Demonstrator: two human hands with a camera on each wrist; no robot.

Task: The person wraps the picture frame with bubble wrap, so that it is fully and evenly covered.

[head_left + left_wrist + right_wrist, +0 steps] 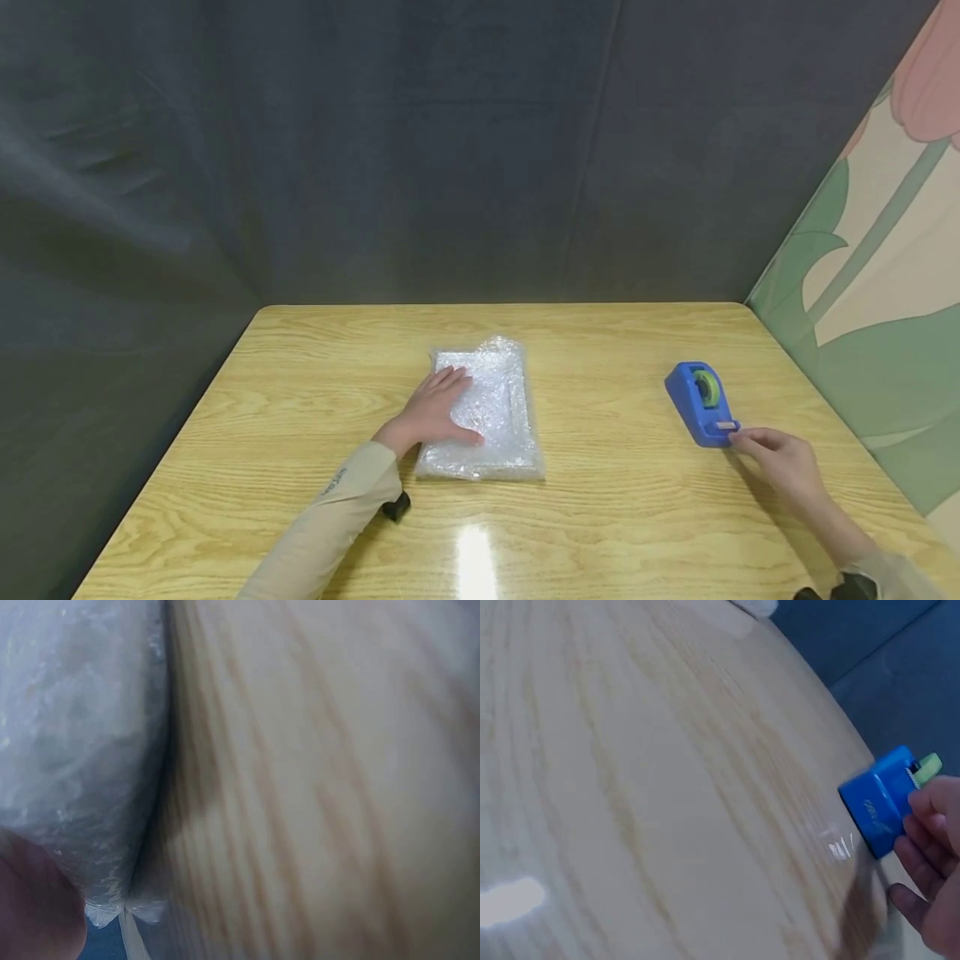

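A flat rectangular package in clear bubble wrap point(491, 408) lies near the middle of the table. My left hand point(435, 412) rests spread on its left part, fingers fairly straight. In the left wrist view, the bubble wrap's edge point(82, 735) shows close up, with part of a finger or thumb point(37, 900) against it. Over to the right stands a blue tape dispenser point(686, 404) with a yellow-green roll point(707, 388). At its cutter end, my right hand point(783, 462) pinches the tape's end between thumb and forefinger; the clear strip itself is hard to see.
The wood-grain table point(600, 517) reflects a bright light at its front. A dark curtain point(480, 150) hangs behind and to the left. On the right rises a wall with a tulip pattern point(885, 350), near the dispenser's side of the table.
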